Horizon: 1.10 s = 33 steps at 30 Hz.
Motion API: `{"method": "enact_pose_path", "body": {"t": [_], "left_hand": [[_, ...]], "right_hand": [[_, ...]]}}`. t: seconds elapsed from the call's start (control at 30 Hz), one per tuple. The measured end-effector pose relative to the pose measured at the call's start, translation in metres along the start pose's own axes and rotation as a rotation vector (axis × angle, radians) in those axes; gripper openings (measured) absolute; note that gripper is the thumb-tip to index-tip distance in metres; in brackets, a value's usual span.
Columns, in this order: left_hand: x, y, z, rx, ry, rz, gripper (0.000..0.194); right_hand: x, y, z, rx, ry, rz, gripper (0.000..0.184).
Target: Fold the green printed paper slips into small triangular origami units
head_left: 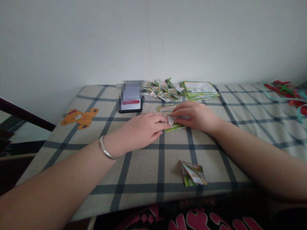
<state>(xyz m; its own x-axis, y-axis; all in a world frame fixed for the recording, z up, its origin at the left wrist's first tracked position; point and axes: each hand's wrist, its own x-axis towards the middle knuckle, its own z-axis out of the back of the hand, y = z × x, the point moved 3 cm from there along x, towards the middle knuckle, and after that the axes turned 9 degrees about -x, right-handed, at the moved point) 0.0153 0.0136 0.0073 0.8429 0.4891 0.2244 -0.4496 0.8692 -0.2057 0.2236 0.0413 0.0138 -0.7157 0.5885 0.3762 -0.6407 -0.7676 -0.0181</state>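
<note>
Head view: both hands are resting over the leaflet, which is lying on the cloth.
Left hand: fingers are lying close together at the leaflet's left side; whether they are pinching, cannot tell.
Right hand: thumb and fingers are standing apart over the right side; any pinch is hidden.
Crease: probably forming; holding one side steady, aligning edges and pressing firmly should be keeping it sharp.
Folded piece: lying well apart, near the front edge.

Printed paper under right grip
</note>
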Motion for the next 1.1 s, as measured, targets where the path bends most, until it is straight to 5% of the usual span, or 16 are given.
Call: {"method": "enact_pose_path", "body": {"t": [1.1], "left_hand": [[0.002,0.000,0.000,0.075,-0.054,-0.037,0.034]], "right_hand": [[0.004,0.007,-0.008,-0.076,0.012,-0.020,0.024]]}}
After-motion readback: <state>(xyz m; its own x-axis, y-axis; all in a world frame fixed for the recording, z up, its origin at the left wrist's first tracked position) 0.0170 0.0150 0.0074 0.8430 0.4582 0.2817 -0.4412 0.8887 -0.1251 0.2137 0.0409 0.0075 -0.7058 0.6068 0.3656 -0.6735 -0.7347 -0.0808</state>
